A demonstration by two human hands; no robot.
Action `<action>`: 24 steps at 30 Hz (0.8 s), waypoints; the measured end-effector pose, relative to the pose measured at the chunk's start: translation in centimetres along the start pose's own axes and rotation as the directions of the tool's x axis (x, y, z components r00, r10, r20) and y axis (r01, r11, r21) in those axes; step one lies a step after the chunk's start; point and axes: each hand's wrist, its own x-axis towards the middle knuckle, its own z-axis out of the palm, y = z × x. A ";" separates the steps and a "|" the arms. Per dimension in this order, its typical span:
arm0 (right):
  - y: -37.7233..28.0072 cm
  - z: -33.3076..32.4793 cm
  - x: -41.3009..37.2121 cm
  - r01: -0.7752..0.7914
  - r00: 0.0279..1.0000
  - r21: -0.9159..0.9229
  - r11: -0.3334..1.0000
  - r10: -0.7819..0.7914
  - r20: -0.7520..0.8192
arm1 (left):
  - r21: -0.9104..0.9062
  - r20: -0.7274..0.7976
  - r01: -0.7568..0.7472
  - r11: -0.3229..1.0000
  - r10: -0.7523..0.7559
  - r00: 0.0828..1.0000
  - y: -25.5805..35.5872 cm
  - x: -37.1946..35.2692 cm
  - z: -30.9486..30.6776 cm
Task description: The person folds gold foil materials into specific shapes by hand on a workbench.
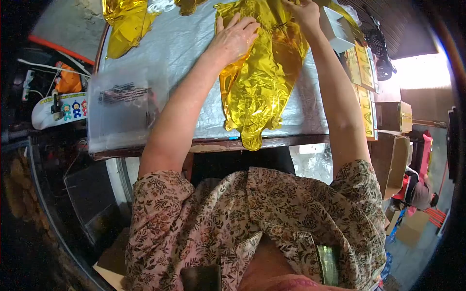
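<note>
A deflated gold foil balloon [262, 77], wrinkled and shiny, lies lengthwise on the covered table, its narrow tabbed end hanging slightly over the near edge. My left hand [235, 40] rests on the balloon's left side with its fingers spread and palm down. At the top of the view my right hand [305, 14] is at the foil's upper right part, fingers bent together on it; the fingertips are partly cut off by the frame edge. A white open box [336, 30] stands just right of my right wrist.
More gold foil [127, 29] lies at the table's upper left. A clear plastic bag [124, 109] with dark print covers the left front corner. Flat gold-lettered packages [365, 92] line the right edge. Cardboard boxes [391, 155] stand beyond on the right.
</note>
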 end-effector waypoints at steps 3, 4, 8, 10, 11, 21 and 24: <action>0.5 -0.2 0.2 -0.208 0.972 0.241 0.948 0.172 0.162 | -0.020 -0.029 -0.012 1.000 0.011 1.000 -0.2 -0.1 0.3; 1.6 0.3 0.9 -0.273 0.954 0.277 0.921 0.222 0.202 | -0.016 -0.036 -0.016 1.000 0.015 0.999 -0.2 0.0 0.2; 3.5 1.8 2.3 0.124 0.992 0.001 0.992 -0.124 0.004 | 0.049 0.027 -0.004 0.999 0.003 1.000 0.0 0.0 -0.3; -0.2 1.2 1.2 0.047 0.997 -0.078 0.996 -0.042 0.060 | 0.039 0.030 -0.005 0.999 0.004 1.000 0.0 0.0 -0.3; -1.1 1.6 1.0 0.046 0.997 -0.078 0.996 -0.042 0.060 | 0.039 0.031 -0.005 0.999 0.004 1.000 0.0 0.0 -0.2; -1.8 3.0 -0.8 -0.261 0.861 0.636 0.726 -0.123 0.493 | 0.034 0.107 0.009 0.999 -0.013 0.994 0.5 0.3 -1.2; 4.4 -0.2 0.1 0.434 0.839 0.075 0.898 -0.433 0.330 | 0.002 -0.009 -0.003 1.000 0.003 1.000 0.1 0.1 -0.2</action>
